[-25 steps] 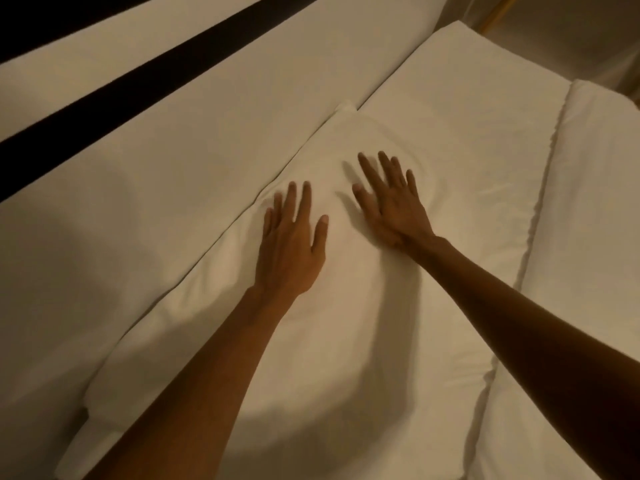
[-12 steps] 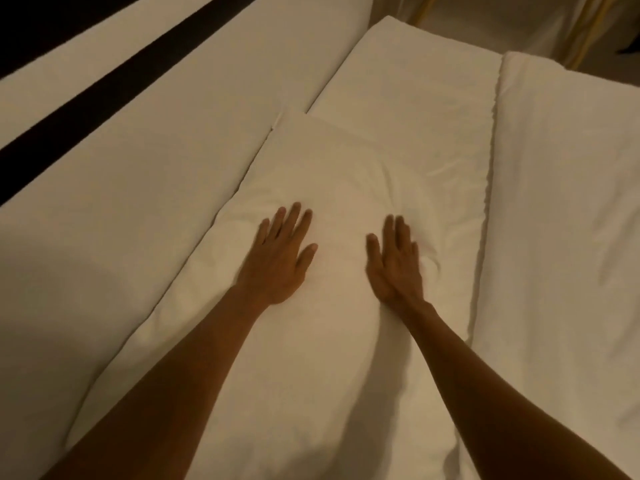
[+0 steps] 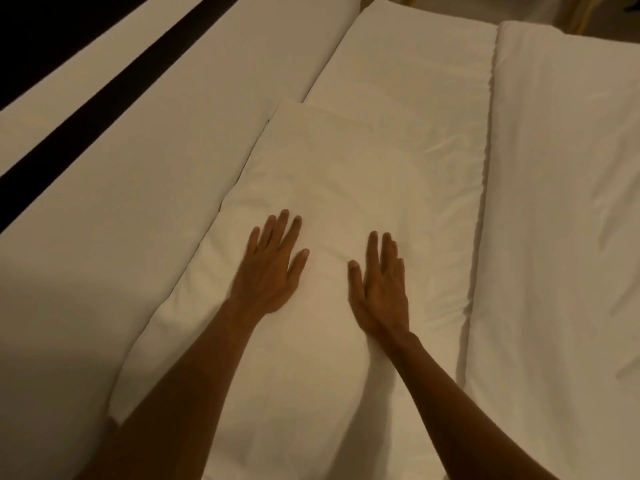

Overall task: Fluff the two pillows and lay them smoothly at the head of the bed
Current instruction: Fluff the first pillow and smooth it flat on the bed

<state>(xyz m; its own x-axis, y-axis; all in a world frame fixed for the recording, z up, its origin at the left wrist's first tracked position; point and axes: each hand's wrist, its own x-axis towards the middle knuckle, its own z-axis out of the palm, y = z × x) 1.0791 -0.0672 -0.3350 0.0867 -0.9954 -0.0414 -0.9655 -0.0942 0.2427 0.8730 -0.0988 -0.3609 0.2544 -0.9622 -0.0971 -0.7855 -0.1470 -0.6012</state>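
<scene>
A white pillow [image 3: 325,174] lies flat along the padded headboard, running from near me toward the far end. My left hand [image 3: 270,268] rests palm down on its middle with fingers spread. My right hand [image 3: 381,289] presses flat beside it, fingers close together and pointing away from me. Beyond the near pillow lies a second white pillow [image 3: 412,84], flat, its near end tucked under the first pillow's far edge. Neither hand grips anything.
A pale padded headboard [image 3: 166,140] with a dark stripe [image 3: 104,91] runs along the left. A white duvet [image 3: 568,220] covers the bed on the right, its folded edge meeting the pillows. Something with yellowish legs [image 3: 585,12] stands past the far end.
Both hands have slid back toward me along the pillow; the right hand, earlier farther out with spread fingers, now lies level with the left. The view has shifted to show more duvet.
</scene>
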